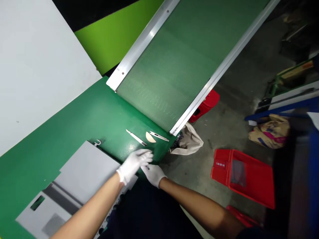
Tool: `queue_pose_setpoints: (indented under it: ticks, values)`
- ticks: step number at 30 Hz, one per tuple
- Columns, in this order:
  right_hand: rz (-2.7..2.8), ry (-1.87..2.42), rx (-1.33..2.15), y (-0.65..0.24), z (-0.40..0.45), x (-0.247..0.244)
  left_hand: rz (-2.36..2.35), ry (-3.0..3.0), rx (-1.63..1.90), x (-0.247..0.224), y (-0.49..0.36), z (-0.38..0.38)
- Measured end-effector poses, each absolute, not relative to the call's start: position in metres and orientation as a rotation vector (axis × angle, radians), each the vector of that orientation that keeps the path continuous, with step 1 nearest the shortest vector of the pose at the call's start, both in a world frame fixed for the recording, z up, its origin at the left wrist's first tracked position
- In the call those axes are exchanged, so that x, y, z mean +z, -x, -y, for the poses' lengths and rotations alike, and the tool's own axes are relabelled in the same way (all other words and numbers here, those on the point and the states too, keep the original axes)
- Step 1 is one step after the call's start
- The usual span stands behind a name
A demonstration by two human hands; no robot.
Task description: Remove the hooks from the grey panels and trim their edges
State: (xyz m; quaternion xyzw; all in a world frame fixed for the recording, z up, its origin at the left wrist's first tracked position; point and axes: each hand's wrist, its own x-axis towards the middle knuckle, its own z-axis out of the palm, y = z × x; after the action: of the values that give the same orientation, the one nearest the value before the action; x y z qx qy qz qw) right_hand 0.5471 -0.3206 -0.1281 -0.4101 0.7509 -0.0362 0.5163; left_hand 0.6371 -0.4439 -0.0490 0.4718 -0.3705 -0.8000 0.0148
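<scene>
My left hand [134, 163] and my right hand [153, 174], both in white gloves, meet near the front edge of the green table [104, 113]. Their fingers are bent closed against each other. A tiny dark spot shows by the right fingertips, but what the fingers hold, if anything, is too small to name. Just beyond the hands lie a slim knife with a pointed blade [136, 137], a pale half-round piece [150, 137] and a thin, light-coloured tool like tweezers [159, 136]. To the left of my left hand, a flat grey panel or casing [87, 176] rests on the table.
A green conveyor belt [179, 63] with metal rails ends at the table. A pale open bag [190, 141] hangs or stands below its corner. On the floor are a red bin [254, 179] and a brown sack [270, 131]. A white panel [42, 59] borders the table's far side.
</scene>
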Motion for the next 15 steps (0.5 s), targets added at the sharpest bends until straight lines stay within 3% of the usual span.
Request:
queue_pose_setpoints:
  ticks: [8,15]
  values:
    - [-1.629,1.120,-0.077,-0.572,0.389,-0.123,0.866,-1.938,-1.435,-0.069,-0.809,0.511]
    - [-1.553,1.266,0.034,-0.625,0.476,-0.128,0.855,-1.965,-1.164,-0.078,-0.857,0.520]
